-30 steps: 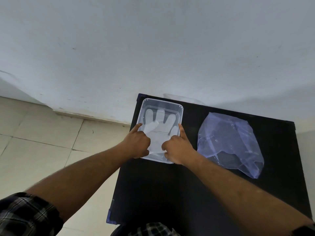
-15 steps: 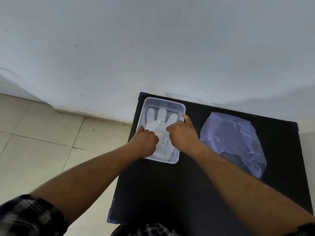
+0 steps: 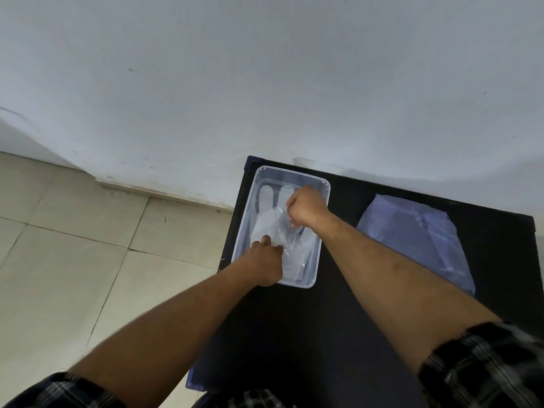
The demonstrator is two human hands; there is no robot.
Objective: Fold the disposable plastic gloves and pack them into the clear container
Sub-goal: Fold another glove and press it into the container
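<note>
A clear rectangular container (image 3: 322, 184) stands at the far left of the black table (image 3: 309, 334). Inside it lies a thin see-through plastic glove (image 3: 269, 222), its finger end toward the wall. My left hand (image 3: 266, 260) is in the near left part of the container, fingers pinched on the glove's cuff end. My right hand (image 3: 306, 206) is over the far right part, closed on the glove's finger end and lifting it back over the palm. Some glove fingers are hidden under my right hand.
A crumpled bluish clear plastic bag (image 3: 418, 240) lies on the table to the right of the container. A white wall rises just behind the table. Tiled floor (image 3: 73, 260) lies to the left, below the table's left edge.
My right hand moved from the near right of the glove up to its finger end and closed on it. My left hand shifted slightly toward the cuff. The glove is no longer flat.
</note>
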